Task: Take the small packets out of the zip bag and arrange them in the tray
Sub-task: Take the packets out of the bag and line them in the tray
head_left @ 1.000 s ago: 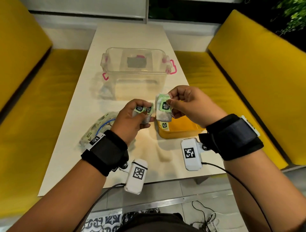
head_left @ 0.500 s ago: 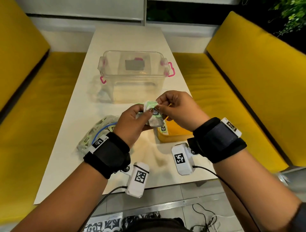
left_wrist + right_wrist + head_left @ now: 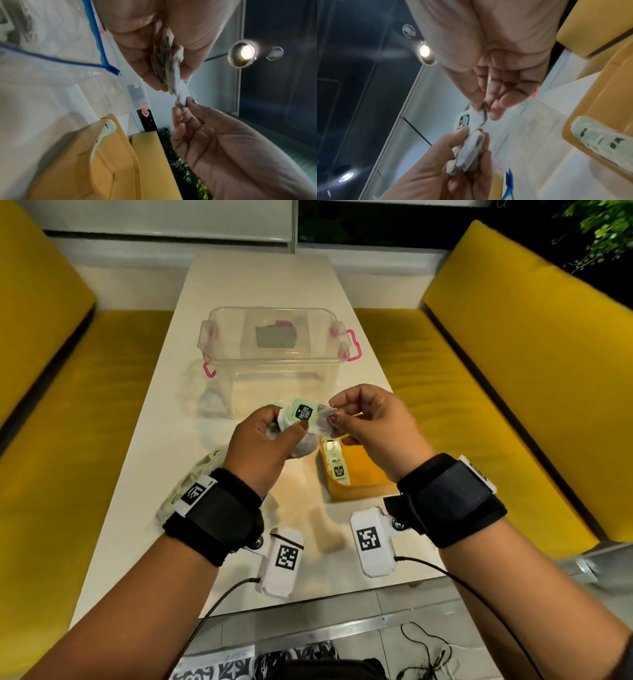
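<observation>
So the small packets [image 3: 301, 422] are bunched up in the left hand [image 3: 257, 450], held above the white table [image 3: 260, 282] just past the near-left corner of the yellow tray [image 3: 363, 481]. The fingers and thumb are curled round the stack, and the top packet sticks out past the thumb toward the right. The right hand [image 3: 373, 433] has that top packet pinched by its right edge between thumb and forefinger, with the other fingers loosely curled and not touching anything. The two hands are pretty much meeting over the packet. From the right wrist view you can see the stack [image 3: 469, 151] edge-on, several thin sachets pressed together, and the left wrist view shows the same bundle [image 3: 169, 70] with the right fingertips [image 3: 190, 104] nipping its tip. The top packet has a pale green tag with a black label and white writing, but it's too small to read for sure. More packets [image 3: 337, 462] with the same kind of black label already lie in a row along the left wall of the tray. The zip bag [image 3: 191, 484], clear with a blue zip line, lies on the table to the left of the tray, partly hidden under the left wrist. Farther along the table there's a clear plastic box [image 3: 274, 361] with pink latches and something dark inside. Yellow bench seats [image 3: 479, 392] run on both sides.
</observation>
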A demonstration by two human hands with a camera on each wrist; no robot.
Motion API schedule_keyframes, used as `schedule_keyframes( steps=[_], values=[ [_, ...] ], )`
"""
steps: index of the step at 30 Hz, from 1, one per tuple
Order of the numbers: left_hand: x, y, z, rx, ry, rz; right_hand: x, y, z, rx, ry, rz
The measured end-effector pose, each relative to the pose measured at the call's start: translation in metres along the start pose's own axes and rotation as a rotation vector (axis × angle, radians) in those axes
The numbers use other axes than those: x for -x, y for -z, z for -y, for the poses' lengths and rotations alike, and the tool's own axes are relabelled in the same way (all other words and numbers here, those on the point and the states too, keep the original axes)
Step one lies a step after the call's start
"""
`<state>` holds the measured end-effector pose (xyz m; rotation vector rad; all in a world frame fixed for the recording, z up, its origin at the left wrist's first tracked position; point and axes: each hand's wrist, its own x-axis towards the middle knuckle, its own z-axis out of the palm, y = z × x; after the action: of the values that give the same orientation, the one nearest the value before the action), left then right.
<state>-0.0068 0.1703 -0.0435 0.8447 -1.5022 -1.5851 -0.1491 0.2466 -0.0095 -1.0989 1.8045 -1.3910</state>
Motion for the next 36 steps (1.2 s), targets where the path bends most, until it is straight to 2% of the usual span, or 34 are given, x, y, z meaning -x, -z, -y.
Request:
schedule_keyframes(
  steps=[3,9,14,19,23,26,29,36],
  values=[
    [-0.003,0.001,0.003,0.023,0.016,0.051,-0.001,0.004,0.0,0.008,0.039,0.019],
    [-0.008,0.002,0.005,0.075,0.03,0.051,0.002,0.002,-0.001,0.129,0.107,0.078],
    [-0.009,0.003,0.004,0.089,0.033,0.046,-0.002,0.001,-0.001,-0.036,0.024,0.045],
    [-0.014,0.007,0.004,-0.049,-0.007,0.109,-0.007,0.004,-0.006,0.001,0.019,0.005],
    [-0.019,0.013,0.006,-0.206,-0.058,0.199,-0.008,0.008,-0.011,0.191,-0.041,0.158],
    [-0.021,0.013,0.005,-0.225,-0.064,0.19,-0.005,0.006,-0.014,-0.046,-0.146,0.173],
    [-0.022,0.012,0.008,-0.21,-0.033,0.12,-0.005,0.007,-0.016,-0.327,-0.21,0.164],
    [-0.02,0.003,0.022,-0.147,0.07,0.066,-0.01,0.006,-0.024,-0.3,-0.281,0.122]
  ],
)
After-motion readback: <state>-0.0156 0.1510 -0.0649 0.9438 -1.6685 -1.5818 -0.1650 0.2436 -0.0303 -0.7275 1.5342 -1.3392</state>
